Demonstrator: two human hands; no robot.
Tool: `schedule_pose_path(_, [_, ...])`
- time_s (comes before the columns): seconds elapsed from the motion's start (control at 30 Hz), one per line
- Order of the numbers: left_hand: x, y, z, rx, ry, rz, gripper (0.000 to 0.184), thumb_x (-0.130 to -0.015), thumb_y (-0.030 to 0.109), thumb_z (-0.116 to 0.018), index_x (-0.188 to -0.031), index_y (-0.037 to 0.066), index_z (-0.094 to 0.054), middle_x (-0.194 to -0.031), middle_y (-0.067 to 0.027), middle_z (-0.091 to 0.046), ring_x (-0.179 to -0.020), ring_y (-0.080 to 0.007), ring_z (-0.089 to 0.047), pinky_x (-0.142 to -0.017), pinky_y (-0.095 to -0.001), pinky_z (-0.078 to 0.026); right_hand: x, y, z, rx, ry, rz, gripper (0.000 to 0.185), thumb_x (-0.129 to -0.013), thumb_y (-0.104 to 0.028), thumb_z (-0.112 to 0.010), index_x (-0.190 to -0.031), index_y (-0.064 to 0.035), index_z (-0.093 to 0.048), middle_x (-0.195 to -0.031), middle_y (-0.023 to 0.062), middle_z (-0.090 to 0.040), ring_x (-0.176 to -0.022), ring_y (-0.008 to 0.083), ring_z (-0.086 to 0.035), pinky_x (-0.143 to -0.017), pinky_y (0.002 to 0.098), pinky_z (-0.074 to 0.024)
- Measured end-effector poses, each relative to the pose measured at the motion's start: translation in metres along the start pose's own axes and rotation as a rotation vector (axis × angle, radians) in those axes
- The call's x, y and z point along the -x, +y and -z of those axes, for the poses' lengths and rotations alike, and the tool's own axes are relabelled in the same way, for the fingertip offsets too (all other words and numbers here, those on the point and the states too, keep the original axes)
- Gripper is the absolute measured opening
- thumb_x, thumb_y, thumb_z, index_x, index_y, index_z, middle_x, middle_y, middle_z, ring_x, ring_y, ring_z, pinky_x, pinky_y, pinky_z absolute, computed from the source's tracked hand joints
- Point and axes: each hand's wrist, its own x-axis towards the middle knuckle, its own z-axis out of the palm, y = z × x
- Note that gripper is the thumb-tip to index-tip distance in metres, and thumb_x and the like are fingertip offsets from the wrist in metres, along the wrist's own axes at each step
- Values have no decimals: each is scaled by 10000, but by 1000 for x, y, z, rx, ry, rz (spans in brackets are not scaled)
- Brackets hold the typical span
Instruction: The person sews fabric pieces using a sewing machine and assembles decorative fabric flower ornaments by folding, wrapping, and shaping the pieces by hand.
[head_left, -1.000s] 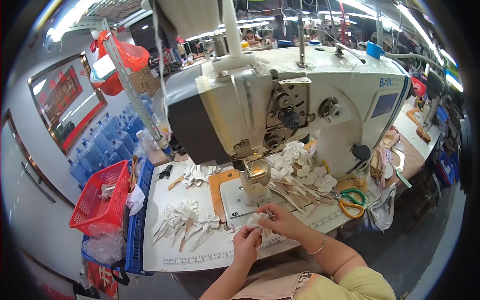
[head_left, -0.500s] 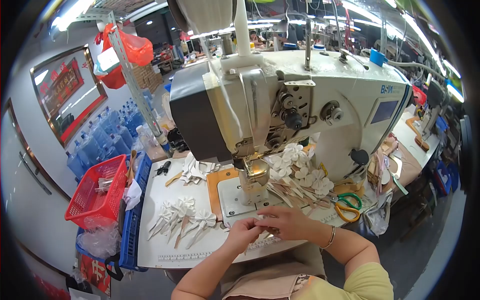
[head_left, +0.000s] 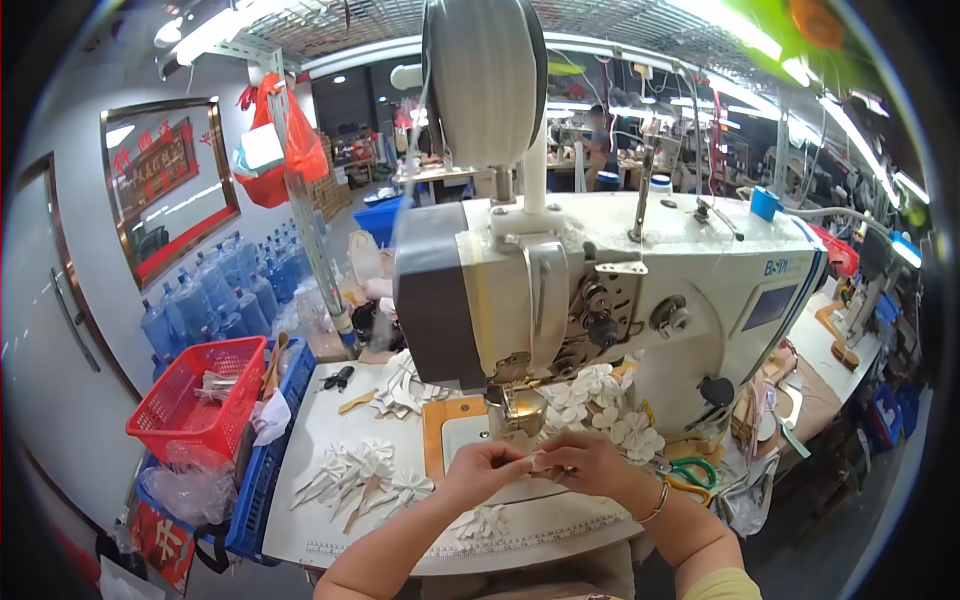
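My left hand (head_left: 484, 472) and my right hand (head_left: 592, 464) meet in front of the sewing machine (head_left: 680, 260), just below its needle area. Both sets of fingers are closed in a pinch around a small pale piece, mostly hidden by the fingertips. White flower-shaped pieces with strap-like tails (head_left: 365, 468) lie on the table left of my hands. Another white flower piece (head_left: 482, 524) rests below my left wrist, near the ruler tape (head_left: 560, 537). Behind my right hand is a heap of white flowers (head_left: 600, 405) with thin strips.
Green-and-orange-handled scissors (head_left: 692, 472) lie right of my right hand. A red basket (head_left: 195, 400) sits on a blue crate (head_left: 262, 470) at the left. A large thread spool (head_left: 485, 80) stands above the machine. Leather pieces (head_left: 780, 400) are piled at the right.
My view has tilted up, so the machine sits lower in it. My hands have moved apart slightly and now face each other at the small piece. The flower piece by the ruler has come into sight.
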Motion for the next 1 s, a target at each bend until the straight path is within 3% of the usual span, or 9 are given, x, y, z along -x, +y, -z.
schedule_pose_path(0.23, [-23,51,26,-120,136,15,220,-765,210,-736,-799,13,-642,-708,1,-605,-619,-54,-529,-545,-189,-410,-34,27,-2,237,72,97,297,-647,-97,-719,-918,-188,-636,-873,-14,-630,-714,197,-631,-573,290,-521])
schedule_pose_path(0.3, [-30,52,31,-191,166,60,209,-755,196,-742,-780,17,-636,-688,6,-593,-592,-55,-516,-516,-192,-391,-39,35,-3,232,67,75,307,-626,-70,-734,-905,-159,-645,-879,11,-645,-719,211,-639,-589,296,-530])
schedule_pose_path(0.47, [-44,40,43,229,27,102,144,-723,125,-733,-786,32,-644,-634,10,-547,-504,-50,-430,-434,-222,-280,-46,36,0,202,31,12,250,-655,-43,-725,-876,-136,-655,-876,45,-678,-699,228,-657,-613,301,-543])
schedule_pose_path(0.57, [-50,26,43,109,129,129,130,-728,108,-722,-796,29,-644,-643,2,-554,-521,-55,-450,-442,-224,-304,-49,39,2,191,-12,26,163,-737,-133,-703,-888,-146,-644,-840,24,-665,-680,225,-642,-574,321,-531])
schedule_pose_path(0.63, [-54,24,39,269,207,12,124,-737,91,-705,-821,28,-641,-618,10,-542,-516,-56,-445,-440,-234,-309,-56,43,4,219,3,66,137,-741,-137,-701,-870,-140,-654,-849,32,-667,-691,223,-643,-580,315,-531])
schedule_pose_path(0.7, [-55,16,42,204,178,23,128,-747,77,-685,-846,17,-630,-630,3,-540,-503,-61,-441,-434,-243,-310,-51,44,4,206,-59,-23,139,-739,-131,-700,-873,-134,-662,-869,35,-670,-709,226,-645,-593,320,-531])
schedule_pose_path(0.77, [-56,14,45,202,148,40,125,-753,67,-671,-851,8,-619,-640,-7,-534,-491,-59,-436,-425,-245,-301,-57,43,5,137,-14,33,156,-735,-120,-701,-886,-129,-665,-880,39,-672,-724,227,-647,-605,321,-532])
schedule_pose_path(0.9, [-49,22,37,345,155,-18,113,-757,23,-638,-857,6,-589,-636,-17,-528,-479,-60,-417,-420,-234,-285,-54,46,4,150,-1,33,176,-732,-126,-706,-905,-132,-671,-862,35,-675,-718,226,-649,-605,317,-533])
schedule_pose_path(1.0, [-52,18,41,415,93,62,143,-756,-8,-616,-893,6,-576,-675,-29,-548,-497,-61,-424,-430,-221,-285,-55,44,5,161,1,24,173,-737,-132,-704,-908,-139,-677,-862,34,-678,-704,228,-652,-603,312,-535])
